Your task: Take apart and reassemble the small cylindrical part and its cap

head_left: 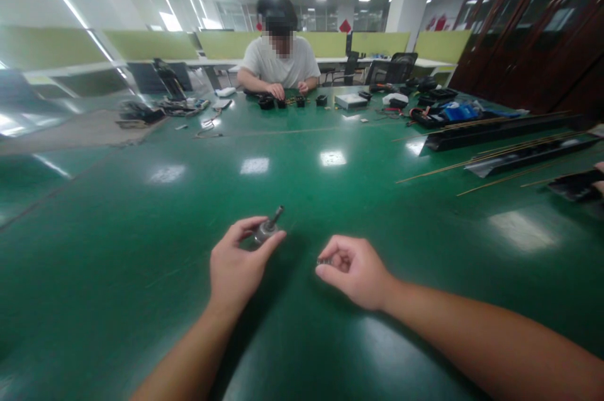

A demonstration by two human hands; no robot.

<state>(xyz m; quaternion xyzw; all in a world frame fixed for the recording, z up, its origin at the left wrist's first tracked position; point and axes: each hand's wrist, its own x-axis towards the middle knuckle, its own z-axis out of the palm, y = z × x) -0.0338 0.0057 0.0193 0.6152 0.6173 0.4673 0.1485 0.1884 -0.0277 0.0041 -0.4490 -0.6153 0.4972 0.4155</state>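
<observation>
Near the middle of the green tabletop, my left hand grips a small grey metal cylinder with a thin shaft between thumb and fingers. Its dark shaft tilts up and to the right. To the right of it, my right hand is closed, thumb and forefinger pinching a tiny dark metal piece. That piece is mostly hidden by the fingers, so its kind cannot be made out. The two hands are apart, both just over the tabletop.
Across the table sits a person in a white shirt, hands among small black parts. A white box stands beside them. At right lie black trays with thin brass-coloured rods. Another person's hand shows at the right edge.
</observation>
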